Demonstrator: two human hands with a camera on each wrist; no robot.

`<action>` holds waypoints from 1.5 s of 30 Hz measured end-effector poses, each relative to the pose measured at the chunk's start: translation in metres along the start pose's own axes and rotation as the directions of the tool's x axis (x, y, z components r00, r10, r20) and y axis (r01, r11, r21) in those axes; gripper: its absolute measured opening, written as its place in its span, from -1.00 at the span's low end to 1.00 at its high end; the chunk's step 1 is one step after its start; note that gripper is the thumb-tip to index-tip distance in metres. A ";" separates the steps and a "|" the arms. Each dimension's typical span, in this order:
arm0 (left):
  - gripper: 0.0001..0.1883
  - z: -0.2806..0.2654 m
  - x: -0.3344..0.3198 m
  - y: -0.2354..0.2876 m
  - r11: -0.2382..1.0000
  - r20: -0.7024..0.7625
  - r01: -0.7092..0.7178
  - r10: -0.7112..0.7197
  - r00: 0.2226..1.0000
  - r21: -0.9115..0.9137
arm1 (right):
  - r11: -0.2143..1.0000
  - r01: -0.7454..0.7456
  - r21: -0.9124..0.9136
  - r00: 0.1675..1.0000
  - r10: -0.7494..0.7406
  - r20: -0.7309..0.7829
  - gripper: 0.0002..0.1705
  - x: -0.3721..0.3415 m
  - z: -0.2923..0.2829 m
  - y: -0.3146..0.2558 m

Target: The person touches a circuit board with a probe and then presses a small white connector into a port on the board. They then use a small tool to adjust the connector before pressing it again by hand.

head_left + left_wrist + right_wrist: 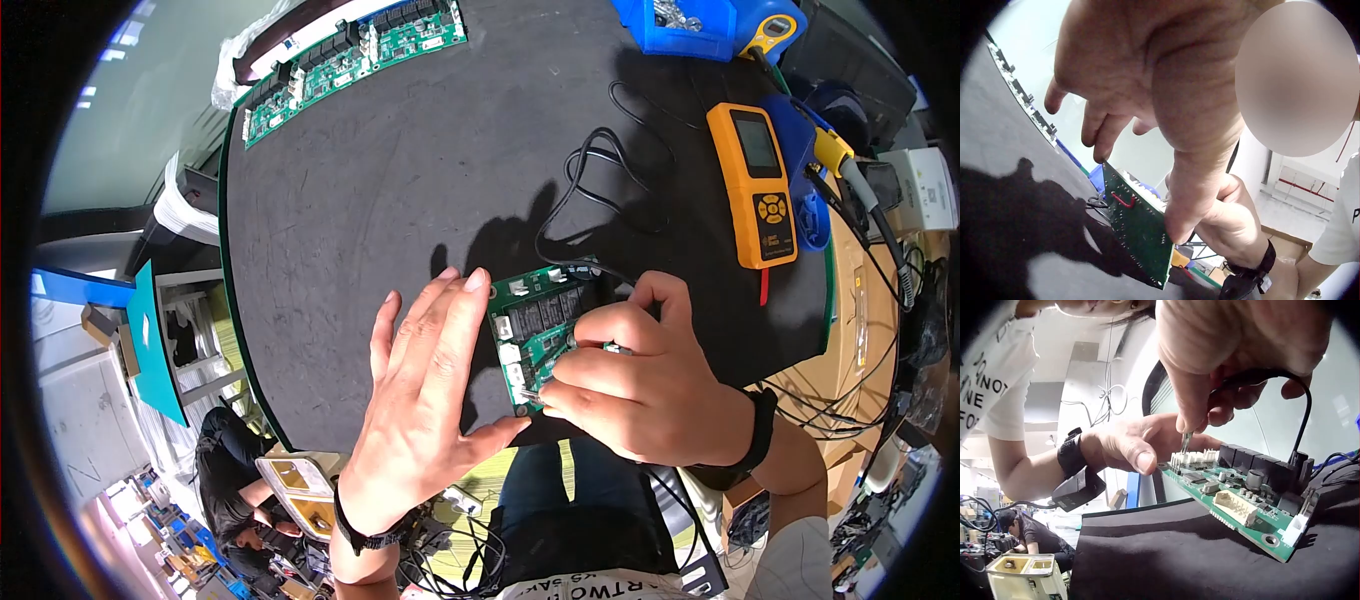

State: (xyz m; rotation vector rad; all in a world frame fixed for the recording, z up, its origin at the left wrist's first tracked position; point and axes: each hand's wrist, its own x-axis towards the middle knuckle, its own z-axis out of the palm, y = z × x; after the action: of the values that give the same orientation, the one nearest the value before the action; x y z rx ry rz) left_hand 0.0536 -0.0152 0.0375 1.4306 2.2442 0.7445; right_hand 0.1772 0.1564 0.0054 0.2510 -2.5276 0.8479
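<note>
A green circuit board (545, 350) with black relays and white connectors is tilted up off the dark mat. My left hand (425, 385) holds it by its left side, fingertips at the far corner and thumb at the near one. Its underside, with a short red wire (1124, 201), shows in the left wrist view. My right hand (650, 385) pinches a thin metal-tipped piece (1185, 442), its tip right at the row of white connectors (1194, 459). A black cable (1307, 409) runs from beneath that hand; the piece's upper part is hidden by fingers.
Joined green boards (350, 70) lie at the mat's far left. An orange handheld meter (755, 185) lies on the right, near a blue-and-yellow tool (835, 150) on a cord. A blue bin (685, 35) of small parts stands far right. Another person (235, 480) sits beyond the left edge.
</note>
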 end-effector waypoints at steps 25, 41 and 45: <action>0.22 0.000 0.001 0.001 0.999 0.001 -0.040 0.040 0.999 0.007 | 1.000 -0.008 -0.031 0.997 0.010 0.077 -0.82 0.000 -0.004 -0.001; 0.20 0.001 0.001 -0.002 0.998 -0.013 -0.057 0.057 0.998 0.014 | 1.000 -0.023 -0.011 0.998 0.024 0.054 -0.90 0.001 -0.002 -0.002; 0.20 0.002 0.002 -0.007 0.998 -0.006 -0.064 0.064 0.998 0.009 | 1.000 -0.017 -0.006 0.996 0.018 0.082 -0.90 0.002 0.001 -0.002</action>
State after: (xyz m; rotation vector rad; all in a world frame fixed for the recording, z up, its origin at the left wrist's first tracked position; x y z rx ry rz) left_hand 0.0493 -0.0154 0.0320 1.5130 2.2179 0.7608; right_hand 0.1755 0.1547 0.0069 0.2679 -2.6117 0.8540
